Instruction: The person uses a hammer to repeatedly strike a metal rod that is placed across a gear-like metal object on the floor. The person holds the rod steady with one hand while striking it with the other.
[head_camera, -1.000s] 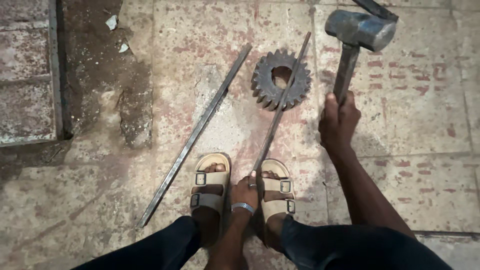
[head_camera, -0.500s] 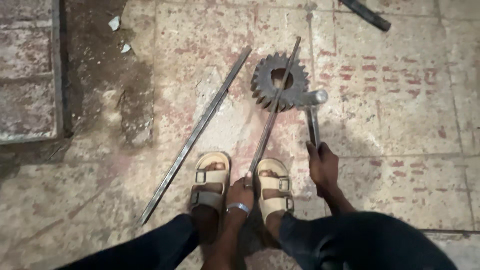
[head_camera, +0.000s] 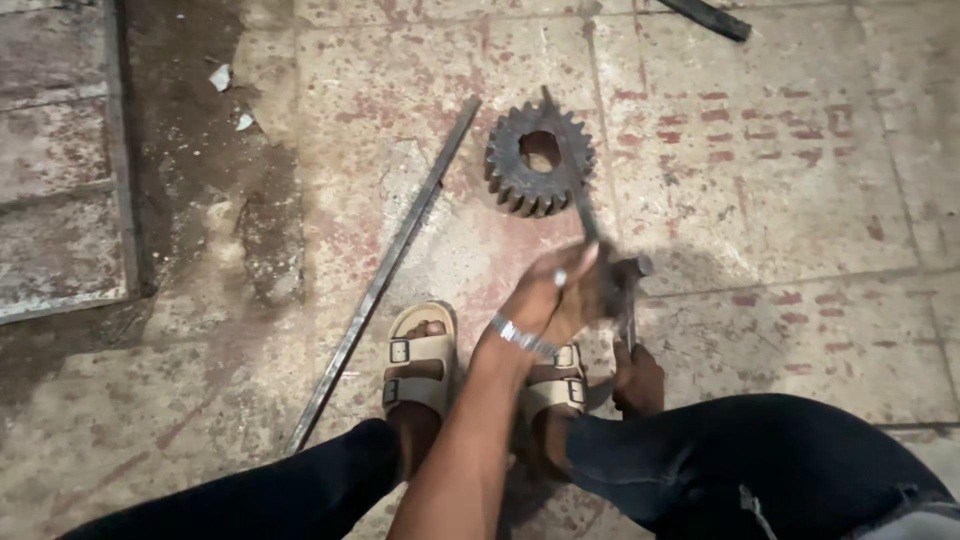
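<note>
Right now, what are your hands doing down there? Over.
Left hand gripping thin metal rod across the gear. Right hand low on hammer handle, head by the rod. Long flat bar lies apart, left of sandals.

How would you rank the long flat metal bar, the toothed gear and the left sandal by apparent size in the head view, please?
1. long flat metal bar, longest by far.
2. toothed gear and left sandal: these look alike in extent, and the sandal lies nearer the camera, so I leave them unranked.
</note>
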